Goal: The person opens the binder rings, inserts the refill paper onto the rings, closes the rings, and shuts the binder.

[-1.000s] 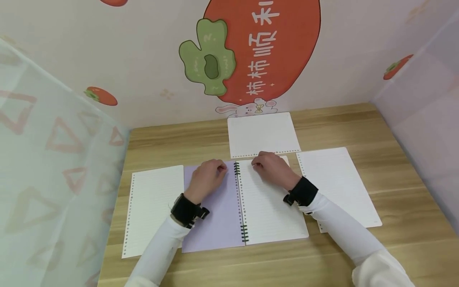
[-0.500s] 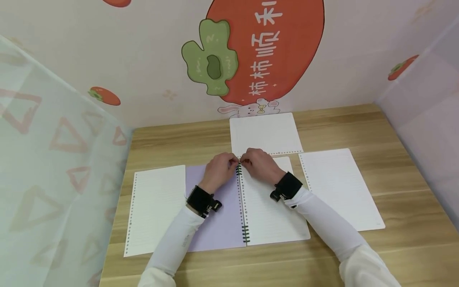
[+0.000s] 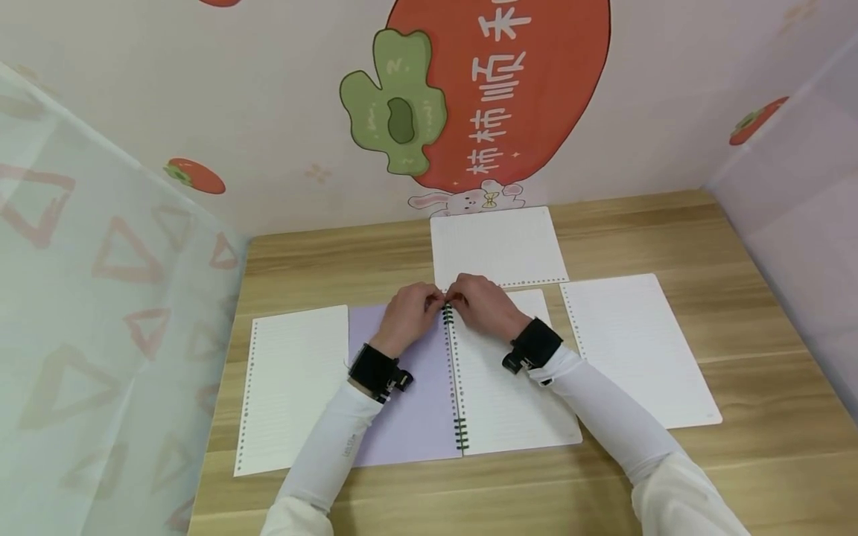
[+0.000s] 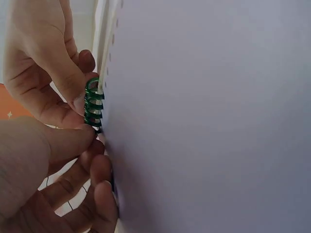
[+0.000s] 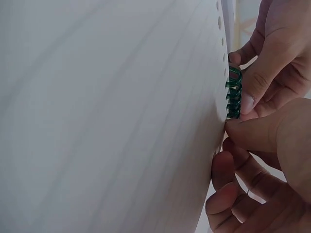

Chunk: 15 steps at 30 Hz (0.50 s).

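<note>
A spiral notebook lies spread on the table, with a plain lilac cover [image 3: 415,424] on the left and a lined white page [image 3: 512,394] on the right. Short green binding rings [image 3: 448,316] join them at the top of the spine, and a second green set [image 3: 461,433] sits near the bottom. My left hand [image 3: 407,318] and right hand [image 3: 488,307] meet at the top rings, fingertips nearly touching. Up close in the left wrist view, thumbs and fingers of both hands pinch the ends of the green coil [image 4: 94,108], beside the cover's punched edge.
One loose punched sheet [image 3: 295,387] lies left of the notebook, partly over the cover's side. Another sheet [image 3: 637,350] lies to the right, under my right forearm. A third sheet [image 3: 496,242] lies sideways behind, against the printed wall [image 3: 288,112].
Both hands have come inward from either side of the spine to the top green rings. They have hardly moved over the last half second.
</note>
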Tool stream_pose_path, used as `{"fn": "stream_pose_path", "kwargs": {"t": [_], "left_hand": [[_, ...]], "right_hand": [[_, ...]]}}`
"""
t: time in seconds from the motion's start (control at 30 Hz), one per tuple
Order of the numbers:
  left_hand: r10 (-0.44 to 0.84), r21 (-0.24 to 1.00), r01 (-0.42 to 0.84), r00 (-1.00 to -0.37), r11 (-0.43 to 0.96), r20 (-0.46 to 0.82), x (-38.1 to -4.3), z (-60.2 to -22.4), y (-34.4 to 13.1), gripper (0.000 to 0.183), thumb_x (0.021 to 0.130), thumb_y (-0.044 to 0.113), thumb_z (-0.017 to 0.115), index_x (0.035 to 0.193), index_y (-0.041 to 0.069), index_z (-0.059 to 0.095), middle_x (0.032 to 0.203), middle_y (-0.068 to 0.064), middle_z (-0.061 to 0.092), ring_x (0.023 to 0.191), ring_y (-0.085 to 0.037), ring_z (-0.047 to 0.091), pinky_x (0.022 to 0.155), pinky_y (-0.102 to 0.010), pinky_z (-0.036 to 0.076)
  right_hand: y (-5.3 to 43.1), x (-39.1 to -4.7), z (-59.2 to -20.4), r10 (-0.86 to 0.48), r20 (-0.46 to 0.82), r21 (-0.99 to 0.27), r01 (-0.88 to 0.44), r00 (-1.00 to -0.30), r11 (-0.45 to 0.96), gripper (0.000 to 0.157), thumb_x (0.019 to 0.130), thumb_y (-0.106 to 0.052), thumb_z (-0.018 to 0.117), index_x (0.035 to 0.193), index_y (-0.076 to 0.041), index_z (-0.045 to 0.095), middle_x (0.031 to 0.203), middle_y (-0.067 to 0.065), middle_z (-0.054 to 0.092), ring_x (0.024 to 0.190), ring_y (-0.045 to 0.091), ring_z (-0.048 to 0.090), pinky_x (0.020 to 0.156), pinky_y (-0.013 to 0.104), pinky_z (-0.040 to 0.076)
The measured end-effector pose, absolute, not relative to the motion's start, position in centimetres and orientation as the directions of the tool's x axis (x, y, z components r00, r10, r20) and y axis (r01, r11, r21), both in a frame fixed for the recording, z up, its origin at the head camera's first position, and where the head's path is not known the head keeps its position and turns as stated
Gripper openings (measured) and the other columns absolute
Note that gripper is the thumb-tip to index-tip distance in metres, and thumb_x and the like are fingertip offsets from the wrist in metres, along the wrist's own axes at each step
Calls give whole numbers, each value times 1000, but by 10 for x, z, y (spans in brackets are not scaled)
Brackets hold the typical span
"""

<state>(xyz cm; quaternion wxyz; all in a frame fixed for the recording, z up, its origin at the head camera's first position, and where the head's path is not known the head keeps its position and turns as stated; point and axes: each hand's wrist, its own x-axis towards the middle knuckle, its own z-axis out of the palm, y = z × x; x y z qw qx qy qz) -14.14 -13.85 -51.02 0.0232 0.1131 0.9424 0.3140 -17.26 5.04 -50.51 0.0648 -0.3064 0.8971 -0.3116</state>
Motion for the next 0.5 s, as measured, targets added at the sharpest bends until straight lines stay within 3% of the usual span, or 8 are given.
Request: {"fn": "stream_pose_path", "kwargs": {"t": [0.5], "left_hand": [[258, 619, 248, -963, 745, 76, -142, -516, -146, 14, 100, 19, 67, 100, 12, 79, 97, 1, 75, 82, -12, 65, 73, -32, 53]], "right_hand": [[48, -171, -507, -567, 36, -607, -469, -823, 642, 16, 100, -11, 64, 105, -7, 78, 99, 4, 71, 87, 17, 65, 76, 35, 55]]}}
